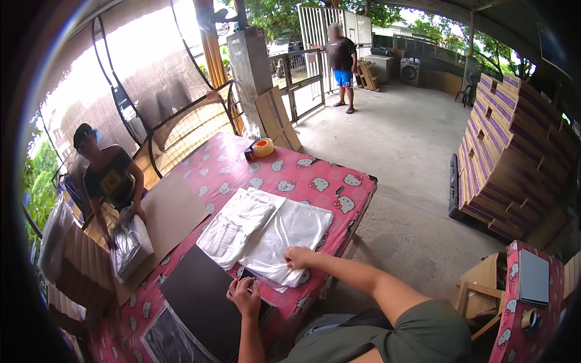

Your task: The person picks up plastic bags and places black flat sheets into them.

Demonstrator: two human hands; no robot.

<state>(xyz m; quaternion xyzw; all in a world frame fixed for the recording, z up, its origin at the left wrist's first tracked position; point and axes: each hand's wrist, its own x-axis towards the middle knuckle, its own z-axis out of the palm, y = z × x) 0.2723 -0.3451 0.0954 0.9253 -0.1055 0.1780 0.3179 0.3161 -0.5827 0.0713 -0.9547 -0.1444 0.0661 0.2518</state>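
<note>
My right hand (298,258) is closed in a pinch on a clear plastic bag (305,221), part of a flat stack on the pink patterned table cover. Beside it lies a pile of folded white plastic bags (237,225). My left hand (244,296) has its fingers curled at the right edge of a large black sheet (203,290). Something small and dark shows at those fingertips, but I cannot make out what it is. A plastic-wrapped dark panel (172,336) lies at the near left, next to the black sheet.
Across the table at left, a co-worker (115,175) handles a plastic-wrapped pack (131,245) beside a cardboard sheet (172,209). A tape roll (263,147) sits at the far edge. Stacked cartons (508,151) stand at right. Another person (341,57) stands by the gate.
</note>
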